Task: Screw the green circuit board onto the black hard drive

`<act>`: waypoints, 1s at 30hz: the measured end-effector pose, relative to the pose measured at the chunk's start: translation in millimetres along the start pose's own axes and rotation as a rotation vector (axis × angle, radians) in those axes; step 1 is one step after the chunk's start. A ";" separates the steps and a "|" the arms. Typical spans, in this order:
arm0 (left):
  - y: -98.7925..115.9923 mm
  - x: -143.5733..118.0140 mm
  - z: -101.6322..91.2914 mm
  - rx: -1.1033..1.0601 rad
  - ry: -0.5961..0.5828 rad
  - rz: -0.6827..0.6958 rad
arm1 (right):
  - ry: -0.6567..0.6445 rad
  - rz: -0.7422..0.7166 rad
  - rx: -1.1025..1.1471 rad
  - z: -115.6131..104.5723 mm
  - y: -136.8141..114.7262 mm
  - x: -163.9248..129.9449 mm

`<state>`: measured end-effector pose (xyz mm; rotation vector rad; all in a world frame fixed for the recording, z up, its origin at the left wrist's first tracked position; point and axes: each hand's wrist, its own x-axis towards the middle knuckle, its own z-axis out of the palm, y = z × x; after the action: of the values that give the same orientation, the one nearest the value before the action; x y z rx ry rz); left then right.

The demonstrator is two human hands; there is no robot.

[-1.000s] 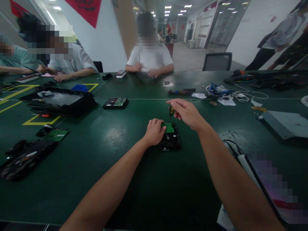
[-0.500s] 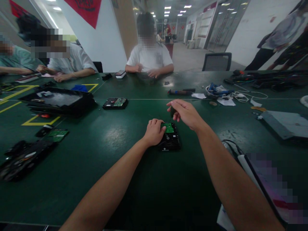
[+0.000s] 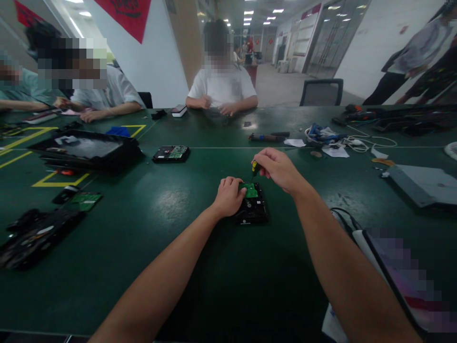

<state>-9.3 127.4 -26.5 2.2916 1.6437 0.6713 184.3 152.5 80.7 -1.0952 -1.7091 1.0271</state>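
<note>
My left hand [image 3: 228,195] clamps the hard drive [image 3: 254,205]; right hand [image 3: 276,167] pinches the screwdriver [image 3: 254,167] at 12 o'clock on the circuit board [image 3: 251,190]. Tilt risks cam-out.

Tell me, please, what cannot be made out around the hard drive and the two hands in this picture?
Head view only:
- Screwdriver: the right hand hides most of the handle; the tip is too small to see.
- Hard drive: the left hand covers its left edge; the screws are too small to tell.
- Green board: markings too small and blurred.
</note>
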 end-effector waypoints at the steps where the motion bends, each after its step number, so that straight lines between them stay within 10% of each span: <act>1: -0.1 0.1 0.2 0.001 -0.002 0.000 | -0.011 -0.002 0.007 0.2 -0.4 -0.5; 30: 0.9 -0.8 -0.7 -0.012 0.012 0.005 | -0.005 -0.084 -0.010 3.2 -3.6 -2.6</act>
<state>-9.1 126.3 -25.6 2.2886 1.6356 0.6959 181.1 148.5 82.5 -1.0187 -1.7515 0.9703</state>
